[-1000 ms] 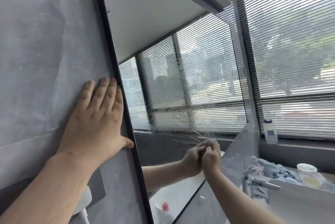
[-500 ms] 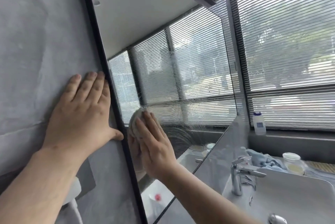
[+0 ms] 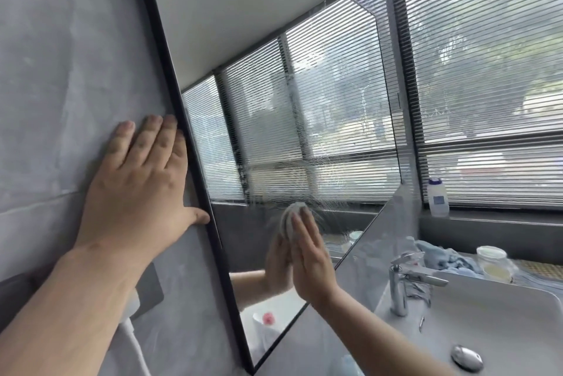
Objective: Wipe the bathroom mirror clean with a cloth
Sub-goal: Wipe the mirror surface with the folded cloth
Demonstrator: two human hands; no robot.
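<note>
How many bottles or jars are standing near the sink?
2. A white bottle stands on the window ledge; a clear jar with a white lid sits behind the basin. More may be hidden out of frame.

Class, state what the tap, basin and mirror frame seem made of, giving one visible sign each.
Tap: polished chrome-look metal; bright mirror-like reflections. Basin: likely glazed white ceramic; smooth, soft sheen. Mirror frame: thin black strip, matte, perhaps painted metal; cannot tell surely.
</note>
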